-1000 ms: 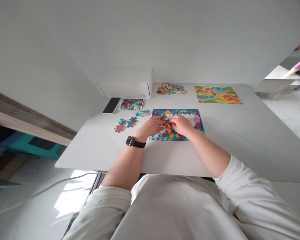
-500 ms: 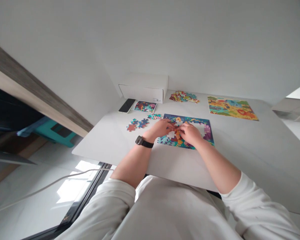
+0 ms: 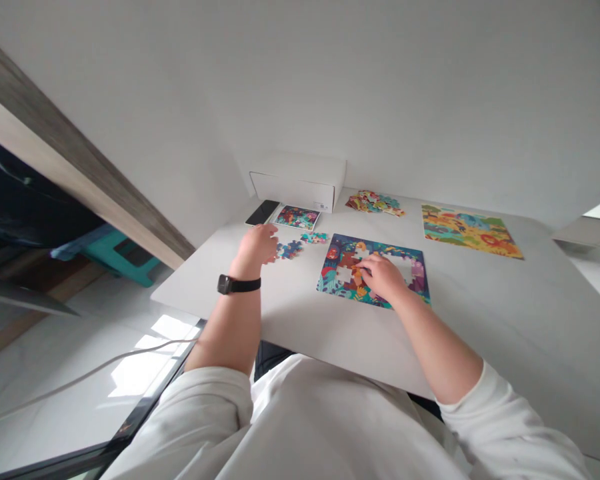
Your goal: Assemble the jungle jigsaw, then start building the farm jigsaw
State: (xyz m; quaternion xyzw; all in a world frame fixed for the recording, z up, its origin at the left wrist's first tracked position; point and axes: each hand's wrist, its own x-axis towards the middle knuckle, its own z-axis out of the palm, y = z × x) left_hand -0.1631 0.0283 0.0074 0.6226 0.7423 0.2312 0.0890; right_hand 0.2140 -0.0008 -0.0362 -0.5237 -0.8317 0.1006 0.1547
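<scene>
A half-built jigsaw puzzle [image 3: 410, 257] with dark blue borders lies on the white table [image 3: 505, 313]. My right hand [image 3: 383, 277] rests on its middle, fingers curled and pressing on the pieces there. My left hand [image 3: 257, 245], with a black watch on the wrist, reaches out to the left over a small cluster of loose pieces [image 3: 290, 249]; its fingers are bent down onto them and their tips are hidden. A few more loose pieces [image 3: 314, 237] lie beside the puzzle's top left corner.
A white box [image 3: 300, 180] stands at the back by the wall, with a black phone [image 3: 263, 212] and a small picture card [image 3: 297, 217] in front of it. A pile of pieces [image 3: 375, 202] and a finished yellow puzzle [image 3: 467, 230] lie further right.
My left hand has left the puzzle and moved left to the loose pieces. My right hand stays on the puzzle. The camera has swung to the left.
</scene>
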